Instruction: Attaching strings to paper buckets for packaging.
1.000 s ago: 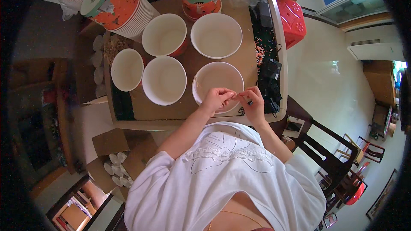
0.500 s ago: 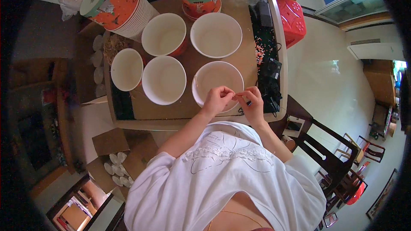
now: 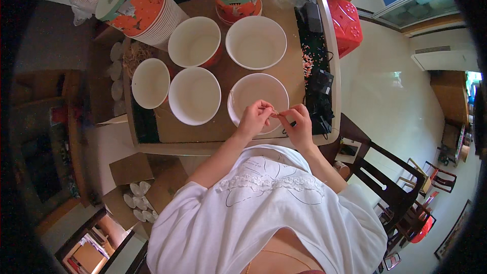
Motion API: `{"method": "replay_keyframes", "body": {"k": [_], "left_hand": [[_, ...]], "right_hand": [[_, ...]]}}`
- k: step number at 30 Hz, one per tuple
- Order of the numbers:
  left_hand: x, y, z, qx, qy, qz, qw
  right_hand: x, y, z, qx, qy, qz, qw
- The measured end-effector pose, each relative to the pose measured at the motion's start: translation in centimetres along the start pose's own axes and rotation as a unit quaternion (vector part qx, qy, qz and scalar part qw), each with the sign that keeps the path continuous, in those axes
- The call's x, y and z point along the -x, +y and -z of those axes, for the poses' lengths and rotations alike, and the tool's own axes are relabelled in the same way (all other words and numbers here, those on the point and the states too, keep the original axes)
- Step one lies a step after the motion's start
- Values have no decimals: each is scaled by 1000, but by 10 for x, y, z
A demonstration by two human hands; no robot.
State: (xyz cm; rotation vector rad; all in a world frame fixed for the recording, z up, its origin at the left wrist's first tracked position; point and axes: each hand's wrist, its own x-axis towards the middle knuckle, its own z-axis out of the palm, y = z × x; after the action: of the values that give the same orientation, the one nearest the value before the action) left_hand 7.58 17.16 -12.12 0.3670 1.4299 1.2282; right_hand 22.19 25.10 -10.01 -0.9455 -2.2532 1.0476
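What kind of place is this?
Probably a room in a home, used as a small packing space: stacked paper tubs on the table and a cardboard box of clear cups suggest packing; the dark wooden chair looks domestic.

Five open tubs (image 3: 195, 95) stand on the tabletop (image 3: 167, 148), three left, two right; a tub stack (image 3: 144, 10) sits behind left, a stool (image 3: 346, 25) beyond the right edge.
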Motion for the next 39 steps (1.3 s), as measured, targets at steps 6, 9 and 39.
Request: {"method": "replay_keyframes", "body": {"k": [6,9,39], "left_hand": [[6,11,-4,-68,-9,-20,997],[7,9,-4,-150,-10,-68,986],[17,21,4,-178,81,-109,975]], "right_hand": [[2,2,-1,-11,0,-5,1000],[2,1,-3,-11,13,-7,1000],[0,1,-5,-27,-7,44,999]]}}
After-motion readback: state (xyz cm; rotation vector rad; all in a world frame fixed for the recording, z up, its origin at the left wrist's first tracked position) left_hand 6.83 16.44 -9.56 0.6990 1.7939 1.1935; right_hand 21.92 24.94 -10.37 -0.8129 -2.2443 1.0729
